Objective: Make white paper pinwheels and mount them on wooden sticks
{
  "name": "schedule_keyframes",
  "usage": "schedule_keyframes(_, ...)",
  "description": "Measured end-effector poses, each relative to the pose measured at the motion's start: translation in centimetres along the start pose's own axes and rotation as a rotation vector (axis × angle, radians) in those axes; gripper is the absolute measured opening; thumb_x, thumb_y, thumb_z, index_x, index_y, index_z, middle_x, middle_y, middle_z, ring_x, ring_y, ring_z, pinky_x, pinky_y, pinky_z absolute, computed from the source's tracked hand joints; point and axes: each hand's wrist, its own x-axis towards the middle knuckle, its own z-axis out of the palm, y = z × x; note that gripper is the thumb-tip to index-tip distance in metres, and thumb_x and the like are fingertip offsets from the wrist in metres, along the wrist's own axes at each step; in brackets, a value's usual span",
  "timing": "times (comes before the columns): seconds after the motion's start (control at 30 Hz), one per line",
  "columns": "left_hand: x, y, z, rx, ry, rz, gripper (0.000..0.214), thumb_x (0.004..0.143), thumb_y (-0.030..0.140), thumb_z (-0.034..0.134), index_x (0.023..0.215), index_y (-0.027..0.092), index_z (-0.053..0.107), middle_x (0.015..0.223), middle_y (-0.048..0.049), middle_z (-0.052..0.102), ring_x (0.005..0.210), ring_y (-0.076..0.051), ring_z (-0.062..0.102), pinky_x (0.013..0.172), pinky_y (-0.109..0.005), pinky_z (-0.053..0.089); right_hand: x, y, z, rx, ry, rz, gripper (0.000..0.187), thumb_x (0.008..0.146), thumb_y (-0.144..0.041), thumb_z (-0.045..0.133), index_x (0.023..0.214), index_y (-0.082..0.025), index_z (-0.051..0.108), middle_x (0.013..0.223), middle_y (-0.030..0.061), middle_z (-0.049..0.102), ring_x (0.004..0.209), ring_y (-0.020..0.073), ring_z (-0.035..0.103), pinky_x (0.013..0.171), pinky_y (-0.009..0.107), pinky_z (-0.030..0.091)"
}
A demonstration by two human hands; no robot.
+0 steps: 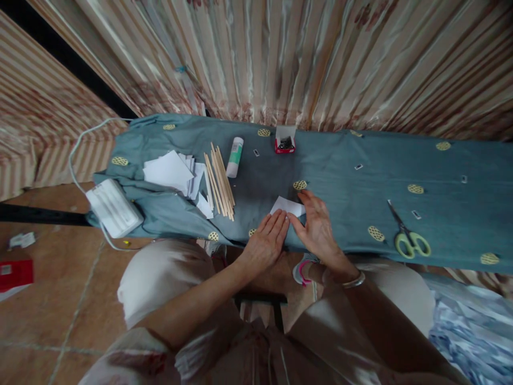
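A small piece of white paper (285, 204) lies near the front edge of the cloth-covered bench, straight ahead of me. My left hand (267, 238) rests flat on its lower left part, fingers stretched out and side by side. At the paper's right end is my right hand (318, 224), its thumb along the lower edge and its fingers at the upper right corner, holding it. The hands partly cover the paper, and their tips nearly meet. To the left lie several thin wooden sticks (219, 183), with a white and green glue stick (234, 157) beside them.
White paper pieces (168, 170) are piled at the left, near a white power strip (114, 208) with a cable. A small red open box (285, 143) with dark contents stands at the back. Green-handled scissors (409, 238) lie at the right. A striped curtain (256, 64) hangs behind the bench.
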Motion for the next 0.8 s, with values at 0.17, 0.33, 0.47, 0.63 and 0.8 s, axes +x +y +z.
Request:
schedule_keyframes(0.17, -0.4, -0.2, -0.3, 0.026, 0.007, 0.003, 0.052, 0.097, 0.018, 0.04, 0.145, -0.001, 0.038, 0.155, -0.0253, 0.037, 0.148, -0.033, 0.03, 0.119, -0.05, 0.029, -0.4, 0.4, -0.2, -0.013, -0.022, 0.023, 0.054, 0.098, -0.047, 0.046, 0.14, -0.012, 0.048, 0.147, 0.0218, 0.048, 0.139, 0.0334, 0.043, 0.11, 0.056, 0.04)
schedule_keyframes(0.33, -1.6, -0.8, -1.2, 0.008, -0.007, 0.008, 0.049, 0.097, 0.018, 0.042, 0.142, -0.001, 0.043, 0.153, -0.0241, 0.04, 0.147, -0.032, 0.033, 0.12, -0.051, 0.026, -0.6, 1.2, -0.8, -0.028, -0.009, 0.041, 0.052, 0.097, -0.046, 0.047, 0.136, -0.012, 0.052, 0.145, 0.0222, 0.05, 0.135, 0.034, 0.046, 0.109, 0.055, 0.041)
schedule_keyframes(0.47, -2.7, -1.4, -1.9, -0.017, -0.014, 0.008, 0.052, 0.096, 0.024, 0.05, 0.14, -0.001, 0.044, 0.152, -0.0237, 0.043, 0.145, -0.032, 0.036, 0.12, -0.05, 0.026, -0.6, 1.5, -1.0, -0.019, 0.019, 0.04, 0.043, 0.098, -0.042, 0.045, 0.129, -0.015, 0.057, 0.142, 0.02, 0.053, 0.131, 0.0327, 0.049, 0.109, 0.054, 0.042)
schedule_keyframes(0.63, -3.8, -2.1, -2.3, 0.017, 0.004, 0.003, 0.047, 0.095, 0.018, 0.048, 0.139, 0.002, 0.047, 0.15, -0.0188, 0.048, 0.142, -0.029, 0.042, 0.119, -0.049, 0.029, -0.5, 1.7, -1.1, -0.009, 0.026, 0.039, 0.035, 0.099, -0.038, 0.042, 0.121, -0.017, 0.06, 0.138, 0.0186, 0.056, 0.129, 0.0315, 0.052, 0.108, 0.053, 0.043)
schedule_keyframes(0.8, -5.0, -2.5, -2.1, 0.027, 0.057, 0.005, 0.043, 0.094, 0.017, 0.049, 0.136, 0.004, 0.052, 0.145, -0.0195, 0.053, 0.138, -0.029, 0.047, 0.116, -0.053, 0.035, -0.2, 2.3, -1.1, 0.006, 0.038, 0.023, 0.032, 0.1, -0.032, 0.038, 0.115, -0.018, 0.062, 0.133, 0.0176, 0.061, 0.123, 0.0297, 0.056, 0.107, 0.053, 0.044)
